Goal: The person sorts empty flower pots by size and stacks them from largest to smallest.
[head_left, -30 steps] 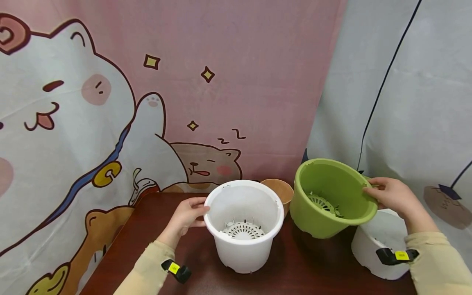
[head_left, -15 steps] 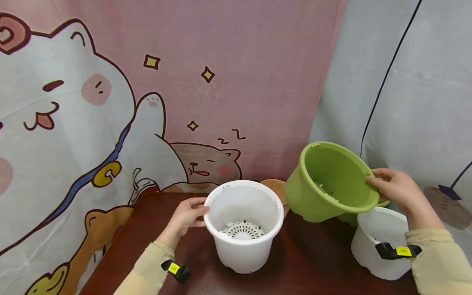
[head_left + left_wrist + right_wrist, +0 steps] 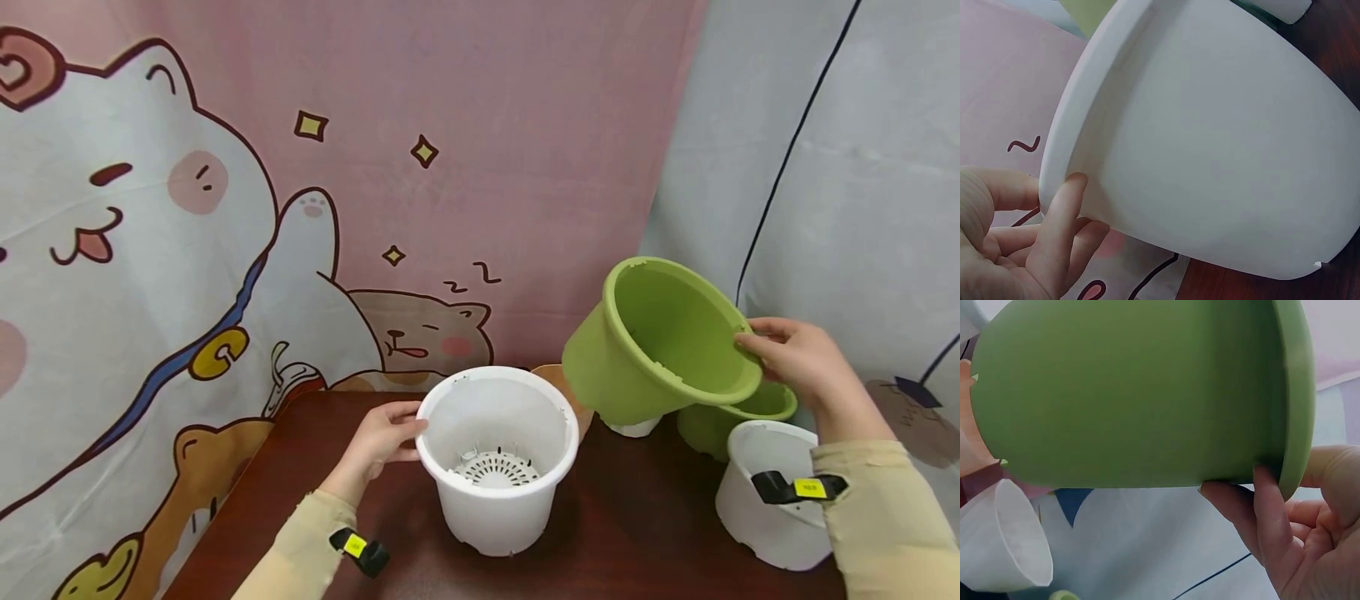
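A large white plastic flowerpot (image 3: 491, 521) with a slotted bottom stands upright on the dark red-brown table. My left hand (image 3: 381, 433) pinches its rim at the left side, thumb and fingers on either side of the lip in the left wrist view. Higher up on the right, a large green flowerpot (image 3: 600, 367) hangs above the table, tilted with its mouth toward the upper right. My right hand (image 3: 798, 358) grips its rim at the right edge; in the right wrist view two fingers (image 3: 1271, 512) press the outer wall just under the lip.
A smaller white pot (image 3: 761, 508) stands at the right, partly behind my right forearm. Behind it is a smaller green pot (image 3: 708, 429). An orange pot (image 3: 553, 379) and another white pot (image 3: 633, 428) are largely hidden at the back. A patterned curtain (image 3: 487, 167) hangs behind the table (image 3: 405, 542).
My right hand has raised the green flowerpot up and slightly left, tilting it more, which uncovers the smaller green pot and a white one behind. My left hand and the white flowerpot have stayed still.
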Tool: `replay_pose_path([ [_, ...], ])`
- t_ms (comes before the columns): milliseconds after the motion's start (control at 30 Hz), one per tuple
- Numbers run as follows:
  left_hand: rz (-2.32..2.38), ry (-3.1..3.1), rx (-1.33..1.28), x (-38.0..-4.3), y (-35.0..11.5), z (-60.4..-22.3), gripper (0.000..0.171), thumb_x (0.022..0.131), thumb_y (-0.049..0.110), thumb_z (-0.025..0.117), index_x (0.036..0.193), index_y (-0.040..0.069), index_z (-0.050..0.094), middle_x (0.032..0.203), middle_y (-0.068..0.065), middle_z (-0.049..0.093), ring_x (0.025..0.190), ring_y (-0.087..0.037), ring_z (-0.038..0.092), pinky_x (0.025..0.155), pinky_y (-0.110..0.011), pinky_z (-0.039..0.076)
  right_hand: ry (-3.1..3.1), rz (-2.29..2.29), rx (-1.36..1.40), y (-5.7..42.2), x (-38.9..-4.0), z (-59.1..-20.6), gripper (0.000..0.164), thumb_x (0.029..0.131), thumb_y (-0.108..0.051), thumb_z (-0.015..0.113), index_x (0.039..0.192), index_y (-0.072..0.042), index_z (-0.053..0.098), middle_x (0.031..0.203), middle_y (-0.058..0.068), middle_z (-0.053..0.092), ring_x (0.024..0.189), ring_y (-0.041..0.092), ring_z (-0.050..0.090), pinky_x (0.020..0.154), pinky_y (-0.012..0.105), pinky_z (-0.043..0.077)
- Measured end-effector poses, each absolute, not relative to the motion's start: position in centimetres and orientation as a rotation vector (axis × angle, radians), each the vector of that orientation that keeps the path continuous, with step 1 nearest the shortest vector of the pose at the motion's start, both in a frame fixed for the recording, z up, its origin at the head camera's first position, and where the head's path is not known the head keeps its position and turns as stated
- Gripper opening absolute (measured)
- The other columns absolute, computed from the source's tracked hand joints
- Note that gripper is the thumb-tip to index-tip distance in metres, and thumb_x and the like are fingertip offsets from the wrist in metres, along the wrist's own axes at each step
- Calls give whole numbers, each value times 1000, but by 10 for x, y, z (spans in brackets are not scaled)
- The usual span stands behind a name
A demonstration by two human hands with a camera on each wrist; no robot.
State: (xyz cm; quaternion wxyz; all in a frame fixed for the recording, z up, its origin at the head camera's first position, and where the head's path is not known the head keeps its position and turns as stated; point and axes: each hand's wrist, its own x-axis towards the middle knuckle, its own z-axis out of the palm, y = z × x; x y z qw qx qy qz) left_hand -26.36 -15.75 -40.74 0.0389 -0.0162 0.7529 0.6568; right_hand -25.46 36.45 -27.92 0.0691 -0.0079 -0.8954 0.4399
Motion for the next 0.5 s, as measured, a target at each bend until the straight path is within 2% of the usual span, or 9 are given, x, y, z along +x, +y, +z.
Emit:
replay_pose_path([
  [167,2014,2306,-46,-264,-157,-410,39,92,3,68,129,-6,60,109,-23,67,88,-34,70,63,-39,62,-2658,1372,13,356,-257,-274,64,102,-30,55,140,18,36,83,-15,63,70,1,62,63,21,57],
  [500,2014,2322,-37,-264,-158,-409,38,92,2,68,128,-5,61,109,-24,67,87,-34,70,63,-40,62,-2567,1426,65,335,-263,-272,62,101,-26,56,139,19,37,80,-21,59,68,0,62,61,20,58],
])
